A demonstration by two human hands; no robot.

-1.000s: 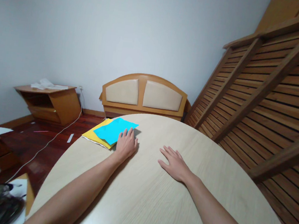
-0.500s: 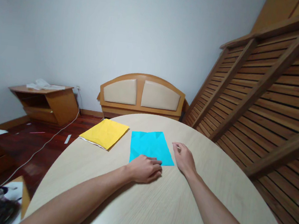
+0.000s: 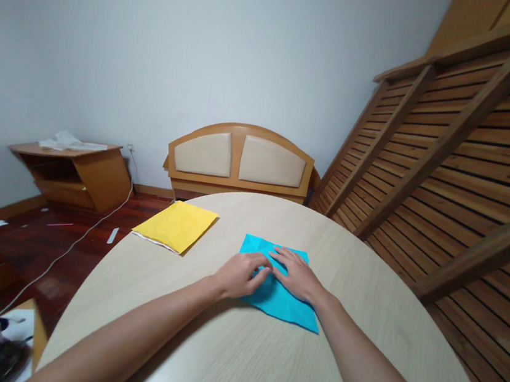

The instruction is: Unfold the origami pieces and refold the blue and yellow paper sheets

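Head view, centre of the frame: I see a cyan square sheet of paper (image 3: 284, 294) lying flat on the round pale wooden table (image 3: 261, 365), turned so one corner points toward the lower right. My left hand (image 3: 239, 274) rests at the sheet's left edge with fingers curled, fingertips (image 3: 265, 271) pressed together on the paper; whether they pinch an edge I cannot tell. My right hand (image 3: 297, 275) lies flat on the sheet, fingers spread slightly and pointing left, fingertips meeting those of the left hand. Both forearms run in from the bottom of the frame.

Left of centre, a yellow sheet of paper (image 3: 175, 226) sits on a thin stack near the table's far left edge, well apart from the cyan sheet. Behind the table, upper centre, a wooden headboard with two beige padded panels (image 3: 240, 161) leans against the white wall. At the right, slatted wooden frames (image 3: 464, 155) stand tilted. At the left, a small wooden side table (image 3: 75, 172) carries white papers.
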